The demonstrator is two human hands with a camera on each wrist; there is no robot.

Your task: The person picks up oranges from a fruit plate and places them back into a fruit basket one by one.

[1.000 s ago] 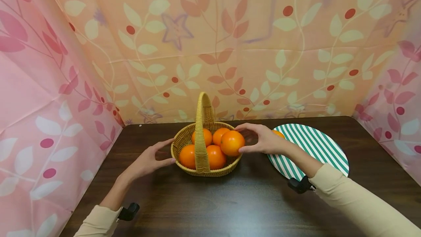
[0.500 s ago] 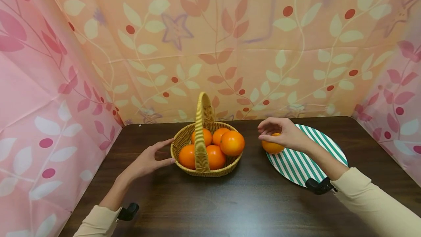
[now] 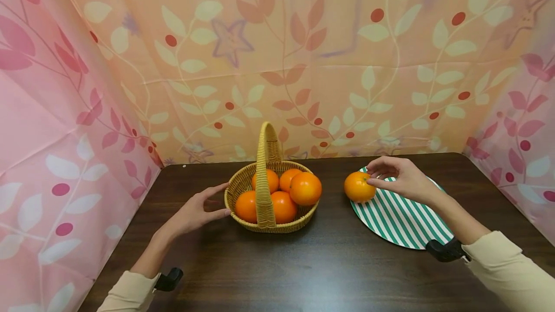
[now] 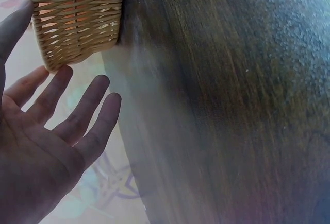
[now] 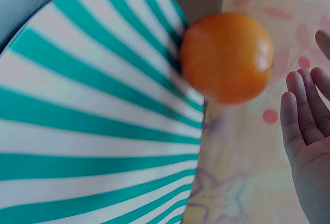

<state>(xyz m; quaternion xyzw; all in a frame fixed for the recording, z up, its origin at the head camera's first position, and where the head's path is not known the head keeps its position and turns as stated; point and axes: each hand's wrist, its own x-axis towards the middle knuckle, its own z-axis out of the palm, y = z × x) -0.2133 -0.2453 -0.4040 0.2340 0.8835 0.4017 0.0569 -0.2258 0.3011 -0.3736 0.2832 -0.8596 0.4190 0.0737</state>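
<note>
A yellow wicker basket (image 3: 243, 223) with a tall handle stands mid-table and holds several oranges (image 3: 284, 207). My left hand (image 3: 192, 212) is beside its left side, fingertips at the rim and the thumb pointing at the wall; in the left wrist view the fingers (image 4: 85, 113) are spread near the woven wall. Another orange (image 3: 359, 187) lies at the left edge of a round green-and-white striped mat (image 3: 403, 220). Over that mat is my right hand (image 3: 401, 177), its fingertips overlapping the orange's right side in the head view. In the right wrist view, a gap shows between fingers and orange (image 5: 227, 58).
The dark wooden table (image 3: 277, 268) runs back to a leaf-patterned curtain (image 3: 277, 61), which also closes off both sides. Black wrist mounts (image 3: 169, 279) sit at both cuffs.
My right hand has left the orange at the basket's right rim and moved right to the orange on the mat, uncovering it. The left hand has stayed at the basket.
</note>
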